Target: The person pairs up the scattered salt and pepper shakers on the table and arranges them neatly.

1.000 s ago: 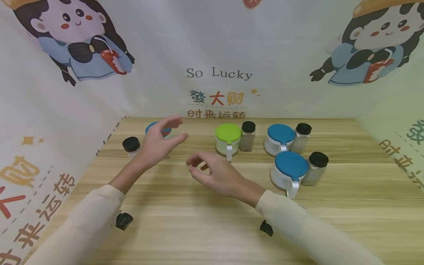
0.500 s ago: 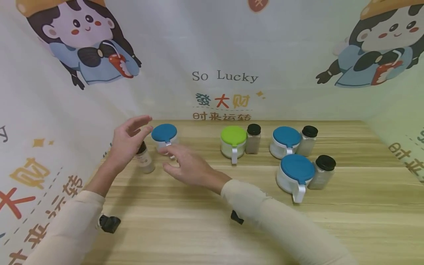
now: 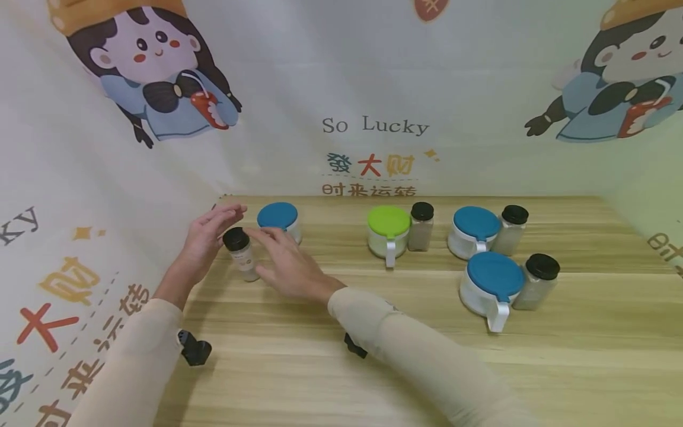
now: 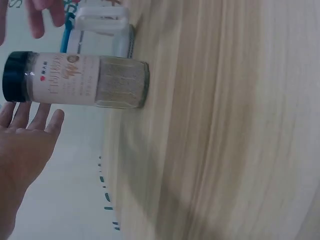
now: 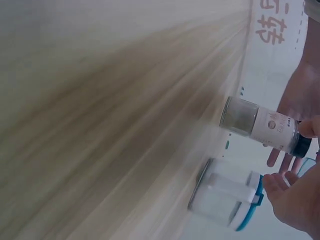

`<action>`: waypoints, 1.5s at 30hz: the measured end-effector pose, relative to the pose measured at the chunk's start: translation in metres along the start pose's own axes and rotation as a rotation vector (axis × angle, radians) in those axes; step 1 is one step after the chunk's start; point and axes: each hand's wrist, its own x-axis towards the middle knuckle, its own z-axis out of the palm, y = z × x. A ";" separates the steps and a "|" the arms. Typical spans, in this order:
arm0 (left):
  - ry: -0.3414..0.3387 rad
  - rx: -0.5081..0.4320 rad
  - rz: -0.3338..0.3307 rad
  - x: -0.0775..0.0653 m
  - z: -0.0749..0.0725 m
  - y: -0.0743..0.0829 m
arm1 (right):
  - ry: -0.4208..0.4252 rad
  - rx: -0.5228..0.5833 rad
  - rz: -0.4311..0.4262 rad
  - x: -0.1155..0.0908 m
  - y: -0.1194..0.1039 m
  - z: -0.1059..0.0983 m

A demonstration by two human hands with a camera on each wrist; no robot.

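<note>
A glass spice jar (image 3: 244,259) with a black cap and a pale label stands upright at the table's left side, brownish powder inside. My left hand (image 3: 201,244) is at its left and far side, fingers extended behind the cap in the left wrist view. From the right, my right hand (image 3: 292,268) reaches in, its fingertips right at the cap in the head view and its fingers fairly straight. Just behind that hand stands a clear canister with a blue lid (image 3: 277,214), partly hidden; its white handle (image 4: 102,20) shows in the left wrist view.
Further right stand a green-lidded canister (image 3: 389,228) beside a black-capped jar (image 3: 421,228), and two blue-lidded canisters (image 3: 488,284), each with a black-capped jar (image 3: 536,283) at its right. A printed cloth (image 3: 288,89) hangs behind the wooden table (image 3: 405,367) and along its sides.
Both hands have moved left from over the table to either side of the spice jar. The right hand has come from the table's middle to the cap. The view has shifted slightly left.
</note>
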 end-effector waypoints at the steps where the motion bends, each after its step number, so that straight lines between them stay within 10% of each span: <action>1: -0.014 0.010 -0.003 0.000 0.000 -0.003 | 0.010 0.017 0.003 0.002 0.000 0.002; 14: -0.262 0.078 -0.196 -0.006 0.008 -0.009 | 0.069 0.132 -0.016 0.020 -0.002 0.017; 23: -0.110 0.028 -0.175 0.000 0.012 -0.016 | 0.086 0.065 -0.083 0.009 0.002 0.011; 45: -0.095 0.216 -0.144 0.027 0.039 -0.049 | 0.064 0.025 -0.190 -0.044 0.014 -0.017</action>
